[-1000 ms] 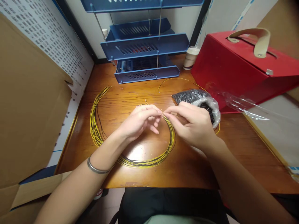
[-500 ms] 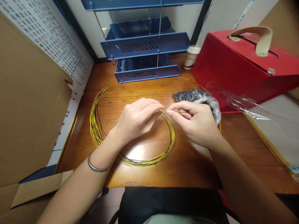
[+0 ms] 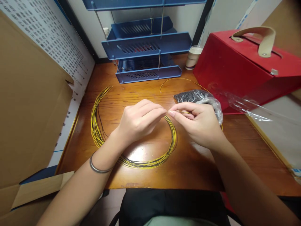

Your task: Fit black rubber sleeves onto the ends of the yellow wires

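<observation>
Over the table's middle, my right hand [image 3: 197, 122] pinches a thin yellow wire [image 3: 184, 112] between thumb and forefinger. The wire trails back behind that hand, and a yellow length curves on the table beyond it. My left hand [image 3: 142, 119] is closed with its fingertips meeting the right ones; whatever lies between its fingers is hidden or too small to make out. Beneath the left hand and wrist rests a loose loop of yellow and black wires [image 3: 172, 135]. Right behind my right hand lies a clear plastic bag of small black pieces [image 3: 192, 95].
A blue tiered tray rack [image 3: 145, 50] stands at the back, with a paper cup [image 3: 193, 57] beside it. A red box with a beige handle [image 3: 237, 69] occupies the right rear. An open cardboard box [image 3: 30, 103] borders the left side of the wooden table [image 3: 80, 150].
My left fingertips have moved slightly right and closed in against the right fingertips. The small gap between the hands is gone. The wire loop lies as before.
</observation>
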Demonstrator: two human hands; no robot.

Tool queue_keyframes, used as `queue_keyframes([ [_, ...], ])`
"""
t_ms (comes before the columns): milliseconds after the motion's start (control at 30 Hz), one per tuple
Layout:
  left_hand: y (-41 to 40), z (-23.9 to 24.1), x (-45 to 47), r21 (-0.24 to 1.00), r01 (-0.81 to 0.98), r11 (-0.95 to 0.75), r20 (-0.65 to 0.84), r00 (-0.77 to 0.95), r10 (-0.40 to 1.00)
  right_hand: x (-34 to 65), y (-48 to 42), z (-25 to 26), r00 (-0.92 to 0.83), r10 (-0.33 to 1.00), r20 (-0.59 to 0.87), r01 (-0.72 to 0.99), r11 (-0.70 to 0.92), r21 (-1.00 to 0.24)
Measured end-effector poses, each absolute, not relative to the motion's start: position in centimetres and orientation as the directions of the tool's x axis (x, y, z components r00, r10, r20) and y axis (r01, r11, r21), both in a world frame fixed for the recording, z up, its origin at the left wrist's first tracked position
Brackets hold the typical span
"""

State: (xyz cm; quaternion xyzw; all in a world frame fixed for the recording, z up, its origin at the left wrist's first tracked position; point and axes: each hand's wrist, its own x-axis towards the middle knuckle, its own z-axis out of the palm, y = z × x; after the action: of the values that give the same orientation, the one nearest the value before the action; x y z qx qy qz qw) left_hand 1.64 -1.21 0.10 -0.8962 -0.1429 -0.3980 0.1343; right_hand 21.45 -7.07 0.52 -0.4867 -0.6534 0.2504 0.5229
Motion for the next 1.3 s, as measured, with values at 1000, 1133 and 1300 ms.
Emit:
queue_keyframes([
  [1000, -2.3, 1.0, 2.5, 0.417, 0.388, -0.822, 0.643, 0.514, 0.568, 21.8, -7.3, 0.1, -0.043, 0.916, 0.398, 0.376, 0.384, -0.843],
  [1133, -1.5, 0.4, 1.8, 0.079, 0.362, -0.929, 0.687, 0.655, 0.314, 21.7, -7.3, 0.6, -0.024, 0.950, 0.311, 0.321, 0.302, -0.898],
  [1300, -1.3, 0.3, 1.8, -0.049, 0.344, -0.938, 0.718, 0.665, 0.207, 21.8, -7.1, 0.9, 0.002, 0.970, 0.242, 0.283, 0.231, -0.931],
])
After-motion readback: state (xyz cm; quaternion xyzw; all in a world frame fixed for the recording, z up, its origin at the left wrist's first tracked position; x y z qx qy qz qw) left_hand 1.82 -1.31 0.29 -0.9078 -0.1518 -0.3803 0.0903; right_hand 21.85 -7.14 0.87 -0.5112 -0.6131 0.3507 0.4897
